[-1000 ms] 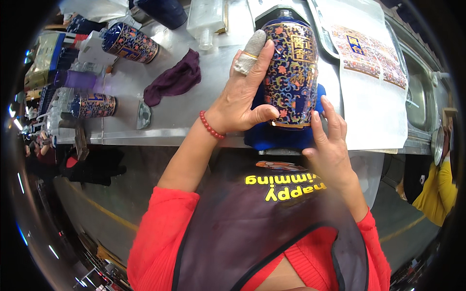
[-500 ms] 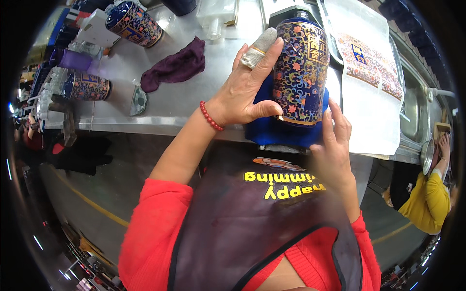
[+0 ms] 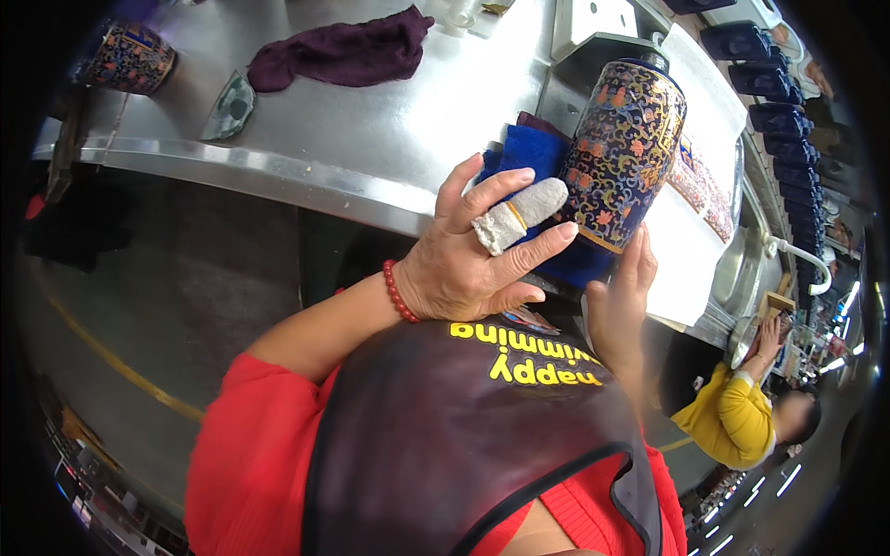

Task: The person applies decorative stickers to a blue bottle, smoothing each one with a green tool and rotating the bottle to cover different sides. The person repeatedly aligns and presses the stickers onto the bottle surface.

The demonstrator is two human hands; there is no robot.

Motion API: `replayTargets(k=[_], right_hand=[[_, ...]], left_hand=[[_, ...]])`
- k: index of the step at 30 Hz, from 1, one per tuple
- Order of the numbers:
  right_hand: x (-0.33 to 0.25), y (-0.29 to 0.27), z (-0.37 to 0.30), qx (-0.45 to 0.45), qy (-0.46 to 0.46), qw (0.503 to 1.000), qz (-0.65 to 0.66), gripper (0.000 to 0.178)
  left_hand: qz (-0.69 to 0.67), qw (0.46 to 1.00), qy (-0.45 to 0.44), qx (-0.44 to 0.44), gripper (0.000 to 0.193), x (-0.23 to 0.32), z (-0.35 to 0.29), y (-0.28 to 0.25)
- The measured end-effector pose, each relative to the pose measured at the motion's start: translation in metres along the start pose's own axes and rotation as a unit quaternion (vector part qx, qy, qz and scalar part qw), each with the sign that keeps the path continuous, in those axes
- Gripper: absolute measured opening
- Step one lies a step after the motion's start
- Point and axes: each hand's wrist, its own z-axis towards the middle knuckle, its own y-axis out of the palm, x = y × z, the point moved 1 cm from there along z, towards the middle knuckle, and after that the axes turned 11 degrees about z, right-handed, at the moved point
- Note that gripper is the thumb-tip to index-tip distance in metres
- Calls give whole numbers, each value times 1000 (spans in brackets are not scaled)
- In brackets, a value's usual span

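Observation:
A dark blue bottle [image 3: 626,153] with a colourful floral pattern lies tilted on a blue cloth [image 3: 528,157], its neck pointing away to the upper right. My left hand [image 3: 482,241] is at the lower left of the bottle, fingers stretched and apart. A grey-white cloth finger cover [image 3: 524,215] sits on one of its fingers, close against the bottle's side. By the bottle's base, my right hand [image 3: 626,296] has its fingers extended, the fingertips at the lower edge. Part of that hand is blurred.
White paper sheets with a patterned decal [image 3: 700,195] lie right of the bottle. A purple cloth [image 3: 343,51] and a greenish flat piece [image 3: 230,107] rest on the metal table, with another patterned bottle [image 3: 132,57] at far left. Near a sink [image 3: 739,273], a person in yellow [image 3: 732,417] works.
The view has swung right. The bottle has turned about its length, showing a different side, and tilts more to the right. My left hand has slid from its upper side toward the base.

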Motion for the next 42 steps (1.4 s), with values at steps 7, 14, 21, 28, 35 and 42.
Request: replayTargets(k=[7,14,21,28,35,42], right_hand=[[-8,-2,0,-14,23,1000,-9,72],[-9,-3,0,-21,27,999,-20,71],[-9,-3,1,-24,36,999,-21,73],[-10,-4,1,-27,43,999,-15,73],[-9,-4,1,-18,25,1000,-5,71],[-10,-5,2,-22,26,999,-1,73]], left_hand=[[8,1000,-23,-9,50,-3,-9,5],[-33,999,-16,10,50,-3,-9,7],[-55,998,-31,7,54,-1,-7,11],[-71,997,-16,17,56,-4,-7,8],[-48,999,-23,-4,56,-2,-1,9],[-28,1000,-11,0,56,-5,1,3]])
